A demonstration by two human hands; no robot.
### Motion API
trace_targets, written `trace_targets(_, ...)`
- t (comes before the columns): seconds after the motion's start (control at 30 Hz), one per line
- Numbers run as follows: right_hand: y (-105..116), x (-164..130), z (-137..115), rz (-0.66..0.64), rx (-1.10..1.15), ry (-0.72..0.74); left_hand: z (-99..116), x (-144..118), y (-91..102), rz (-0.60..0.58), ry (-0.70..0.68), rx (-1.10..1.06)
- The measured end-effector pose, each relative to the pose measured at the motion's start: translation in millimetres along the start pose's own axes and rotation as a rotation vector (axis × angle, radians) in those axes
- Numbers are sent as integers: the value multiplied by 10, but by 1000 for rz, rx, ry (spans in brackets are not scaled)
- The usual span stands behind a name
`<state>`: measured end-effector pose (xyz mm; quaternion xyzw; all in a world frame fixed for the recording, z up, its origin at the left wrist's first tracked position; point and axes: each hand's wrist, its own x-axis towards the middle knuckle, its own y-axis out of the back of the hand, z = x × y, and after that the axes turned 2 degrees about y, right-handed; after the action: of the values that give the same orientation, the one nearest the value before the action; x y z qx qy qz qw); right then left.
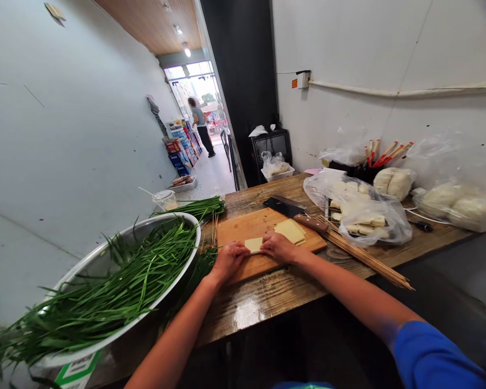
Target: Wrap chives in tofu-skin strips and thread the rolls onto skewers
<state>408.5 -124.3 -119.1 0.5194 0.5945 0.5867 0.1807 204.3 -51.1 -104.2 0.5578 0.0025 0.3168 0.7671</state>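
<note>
Both hands, left hand (228, 259) and right hand (278, 246), pinch pale sheet (254, 245) on cutting board (267, 237); keep edges aligned, fingers flat, knife (295, 212) far right untouched

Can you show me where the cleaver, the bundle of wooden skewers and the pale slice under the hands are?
cleaver (284, 207), head view, on the dark blade.
wooden skewers (368, 258), head view, mid-bundle.
pale slice (254, 245), head view, on its bare middle between the hands.

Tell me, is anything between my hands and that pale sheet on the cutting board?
Nothing visible: the left hand and right hand both already rest on the pale sheet. The cleaver lies behind.
</note>
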Motion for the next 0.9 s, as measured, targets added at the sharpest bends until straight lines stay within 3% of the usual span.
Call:
trace_targets(0.1,-1,-4,10,-4,45,-65,-27,6,8,-7,63,-53)
trace_targets(0.2,23,10,0,-27,60,-121,-56,65,34,-85,120,-114)
trace_targets(0.33,68,15,-61,-37,-92,-89,-37,170,93,-192,149,-182)
trace_targets(0.63,68,-38,-268,88,-349,2,-15,156,83,-172,210,-172)
trace_targets(0.9,31,56,-212,-107,-338,21,5,105,80,-123,203,-93)
